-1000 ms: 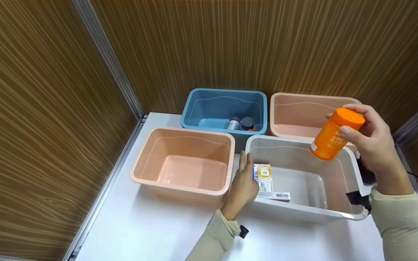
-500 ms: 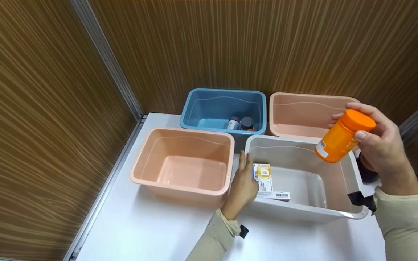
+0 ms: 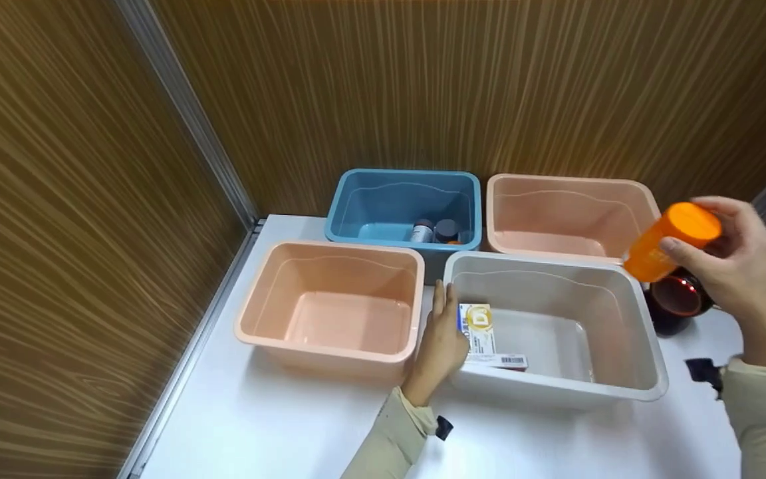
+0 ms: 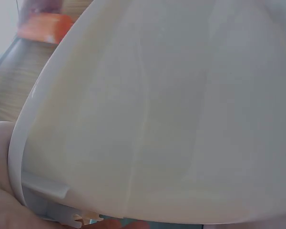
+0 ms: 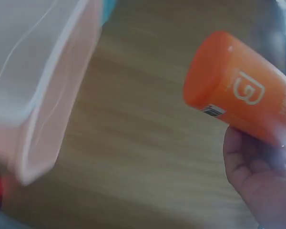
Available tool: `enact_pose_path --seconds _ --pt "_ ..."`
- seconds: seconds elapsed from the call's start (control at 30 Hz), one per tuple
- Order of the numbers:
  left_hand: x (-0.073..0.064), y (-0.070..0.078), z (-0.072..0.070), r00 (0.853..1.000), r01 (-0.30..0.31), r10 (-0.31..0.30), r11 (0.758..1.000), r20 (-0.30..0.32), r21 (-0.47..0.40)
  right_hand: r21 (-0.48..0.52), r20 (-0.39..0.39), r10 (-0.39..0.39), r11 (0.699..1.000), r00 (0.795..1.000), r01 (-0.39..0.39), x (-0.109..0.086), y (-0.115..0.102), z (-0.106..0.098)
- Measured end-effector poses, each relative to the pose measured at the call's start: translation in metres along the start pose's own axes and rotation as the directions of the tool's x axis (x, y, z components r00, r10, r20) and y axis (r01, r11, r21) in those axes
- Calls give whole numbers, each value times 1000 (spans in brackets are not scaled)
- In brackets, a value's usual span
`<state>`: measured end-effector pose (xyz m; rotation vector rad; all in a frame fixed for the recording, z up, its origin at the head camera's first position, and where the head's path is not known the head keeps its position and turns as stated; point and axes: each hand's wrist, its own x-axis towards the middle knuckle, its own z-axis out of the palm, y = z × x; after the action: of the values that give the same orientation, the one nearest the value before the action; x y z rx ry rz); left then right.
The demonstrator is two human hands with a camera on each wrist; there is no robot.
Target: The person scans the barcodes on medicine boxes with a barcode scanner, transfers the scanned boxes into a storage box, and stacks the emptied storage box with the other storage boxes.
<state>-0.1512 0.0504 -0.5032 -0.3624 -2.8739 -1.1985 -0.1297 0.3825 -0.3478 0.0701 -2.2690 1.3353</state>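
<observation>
Shifted right since the earlier frame: bright orange cylindrical plastic bottle and right hand around it, from over the inside of the light-grey rectangular plastic bin to its back right corner. At centre left of the head view, a peach rectangular plastic tub, with a narrow gap between its right rim and the grey bin. Above and to the right, a blue rectangular plastic tub, with a white dark-capped bottle and a second dark-capped bottle by its front right wall. Below centre, left hand in the gap, fingers straight, touching the grey bin's left rim. Within that bin, a white-and-yellow carton and a slim white carton in the front left corner, open floor from there to the right wall. Upper right of centre, a second peach tub. Farther right, bottle tilted, cap toward upper right, pinched near the cap between right thumb and fingers; height over the grey rim impossible to tell. Below it, partly covered, a glossy dark round-mouthed container, just outside the grey right rim. Along the bottom, white tabletop stretching before the bins.
</observation>
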Motion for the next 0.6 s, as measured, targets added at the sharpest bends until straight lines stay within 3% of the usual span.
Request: enact_pose_path --seconds 0.07,0.17,0.4,0.6 --pt "0 1 0 1000 11 -11 1000 5 -4 -172 -40 76 982 996 -82 -1 13 -5" --pt "-1 2 0 1000 20 -20 1000 15 -8 -258 -78 187 945 979 -201 -6 33 -11" --pt "2 2 1 998 53 -52 999 31 -8 -289 -79 354 886 932 -362 -15 77 -18" --pt "0 1 2 998 48 -48 999 34 -7 -287 -58 449 848 892 -446 -24 103 -18"
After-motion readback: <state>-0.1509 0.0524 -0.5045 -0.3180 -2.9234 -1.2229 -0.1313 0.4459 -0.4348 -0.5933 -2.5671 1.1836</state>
